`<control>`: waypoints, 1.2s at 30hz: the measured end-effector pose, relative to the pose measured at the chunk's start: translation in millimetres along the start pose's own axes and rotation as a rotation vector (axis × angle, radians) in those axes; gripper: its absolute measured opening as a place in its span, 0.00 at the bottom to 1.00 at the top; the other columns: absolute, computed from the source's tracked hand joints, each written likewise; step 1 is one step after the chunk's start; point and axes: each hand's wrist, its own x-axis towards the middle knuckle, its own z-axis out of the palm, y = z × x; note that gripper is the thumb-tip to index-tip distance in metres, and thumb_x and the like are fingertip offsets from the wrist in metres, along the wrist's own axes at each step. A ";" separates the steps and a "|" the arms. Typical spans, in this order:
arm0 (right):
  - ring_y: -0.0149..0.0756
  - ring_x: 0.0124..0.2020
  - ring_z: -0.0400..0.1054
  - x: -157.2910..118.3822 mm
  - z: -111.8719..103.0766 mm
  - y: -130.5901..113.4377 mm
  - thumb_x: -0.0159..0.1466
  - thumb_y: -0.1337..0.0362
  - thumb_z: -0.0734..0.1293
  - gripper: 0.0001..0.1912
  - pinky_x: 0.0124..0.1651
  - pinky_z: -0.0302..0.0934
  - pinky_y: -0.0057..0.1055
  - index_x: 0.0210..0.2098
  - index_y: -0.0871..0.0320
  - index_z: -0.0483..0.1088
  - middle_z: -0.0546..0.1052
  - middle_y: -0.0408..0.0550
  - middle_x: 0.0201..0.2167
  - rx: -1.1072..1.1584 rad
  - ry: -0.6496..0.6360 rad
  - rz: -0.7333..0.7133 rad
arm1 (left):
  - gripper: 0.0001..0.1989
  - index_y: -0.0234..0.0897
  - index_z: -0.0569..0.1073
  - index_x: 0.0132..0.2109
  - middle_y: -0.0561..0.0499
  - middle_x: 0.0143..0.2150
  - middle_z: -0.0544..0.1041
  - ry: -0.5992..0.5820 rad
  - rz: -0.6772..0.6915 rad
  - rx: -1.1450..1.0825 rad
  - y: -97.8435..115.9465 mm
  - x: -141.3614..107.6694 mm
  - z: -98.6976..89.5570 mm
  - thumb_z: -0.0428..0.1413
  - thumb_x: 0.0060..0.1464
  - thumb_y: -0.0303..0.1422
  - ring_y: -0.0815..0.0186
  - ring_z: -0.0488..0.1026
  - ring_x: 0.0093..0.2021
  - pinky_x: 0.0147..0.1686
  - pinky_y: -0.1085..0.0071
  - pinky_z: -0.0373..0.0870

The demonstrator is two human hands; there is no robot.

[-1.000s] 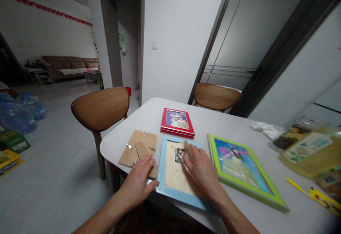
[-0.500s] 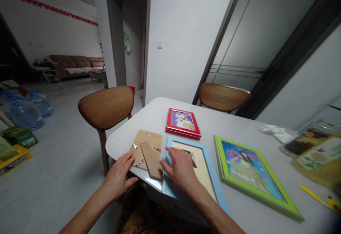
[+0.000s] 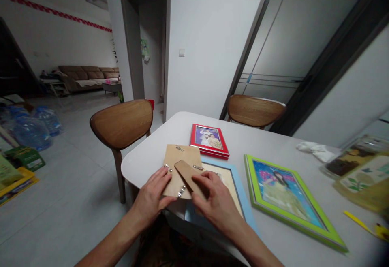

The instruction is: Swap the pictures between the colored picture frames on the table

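Note:
A brown frame backing board (image 3: pixel 182 155) with metal clips and a slanted stand leg (image 3: pixel 190 174) is held between my two hands, over the table's near left edge. My left hand (image 3: pixel 153 192) grips its left side and near corner. On the right side, my right hand (image 3: pixel 214 196) has its fingers closed at the stand leg and the board's edge. Partly covered by the board and my right hand, a light blue picture frame (image 3: pixel 241 186) lies face up. Behind it is a red picture frame (image 3: pixel 209 139) with a photo. To the right lies a green picture frame (image 3: pixel 291 202).
On the white table's (image 3: pixel 158 137) right side are a white cloth (image 3: pixel 314 149), a clear container (image 3: pixel 349 157), a yellow package (image 3: pixel 367 182) and a thin yellow object (image 3: pixel 358 220). Wooden chairs (image 3: pixel 124 121) stand at the far side and left. Water bottles (image 3: pixel 32 131) sit on the floor.
The backing board has been lifted and moved right, so it now overlaps the blue frame. Both hands have taken hold of it; my right hand was over the blue frame before.

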 end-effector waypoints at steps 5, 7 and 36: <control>0.37 0.39 0.64 -40.3 -40.8 43.0 0.49 0.62 0.61 0.16 0.44 0.59 0.34 0.37 0.56 0.70 0.68 0.50 0.37 -0.095 0.043 0.165 | 0.24 0.30 0.63 0.49 0.38 0.53 0.64 -0.181 0.059 -0.103 53.7 20.9 27.4 0.57 0.45 0.35 0.57 0.58 0.55 0.53 0.61 0.58; 0.37 0.39 0.65 -51.6 -45.2 55.7 0.49 0.62 0.61 0.16 0.43 0.60 0.33 0.36 0.57 0.71 0.69 0.50 0.37 -0.127 0.047 0.200 | 0.24 0.30 0.64 0.48 0.38 0.52 0.65 -0.236 0.057 -0.117 64.0 25.0 37.6 0.57 0.44 0.35 0.57 0.59 0.54 0.53 0.61 0.58; 0.40 0.47 0.56 -57.9 -17.2 60.2 0.58 0.62 0.58 0.13 0.45 0.52 0.40 0.42 0.49 0.67 0.66 0.48 0.46 -0.405 -0.131 -0.245 | 0.15 0.37 0.66 0.35 0.44 0.53 0.64 -0.425 0.048 -0.132 55.8 23.2 46.2 0.59 0.40 0.39 0.61 0.56 0.56 0.55 0.58 0.46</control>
